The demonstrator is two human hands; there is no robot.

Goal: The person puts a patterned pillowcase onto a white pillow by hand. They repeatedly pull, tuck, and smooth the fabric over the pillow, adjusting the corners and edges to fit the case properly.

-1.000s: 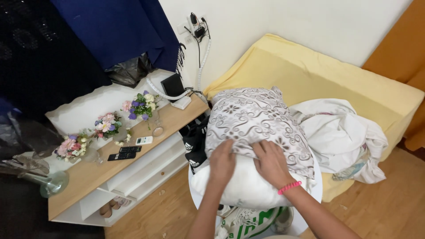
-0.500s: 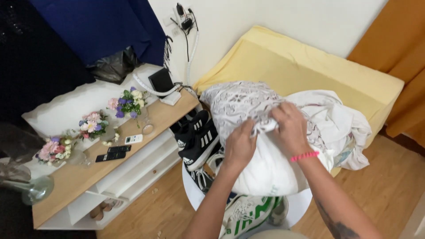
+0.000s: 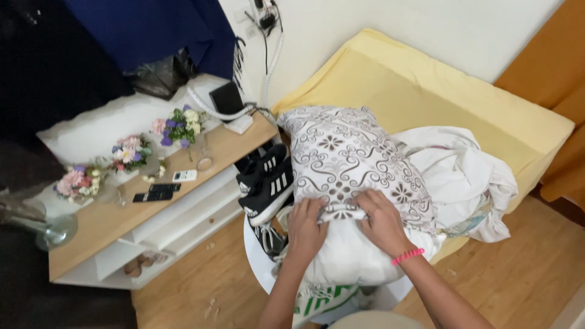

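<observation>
A white pillow [image 3: 350, 259] lies in front of me, partly inside a white pillowcase with a brown floral pattern [image 3: 347, 158]. My left hand [image 3: 304, 228] grips the open edge of the pillowcase on the left. My right hand [image 3: 382, 222], with a pink band at the wrist, grips the same edge on the right. The pillow rests on a round white surface [image 3: 259, 268] with a bag printed in green [image 3: 326, 298] under it.
A yellow mattress [image 3: 420, 91] lies behind with a crumpled white sheet [image 3: 460, 176]. Black sneakers with white stripes [image 3: 265, 183] sit left of the pillow. A low wooden shelf [image 3: 109, 225] holds flower pots, remotes and a glass. Wooden floor lies below.
My hands have dropped from the raised edge of the pillowcase to lower on the pillow, drawing the patterned case further down over it. The view shifted slightly.
</observation>
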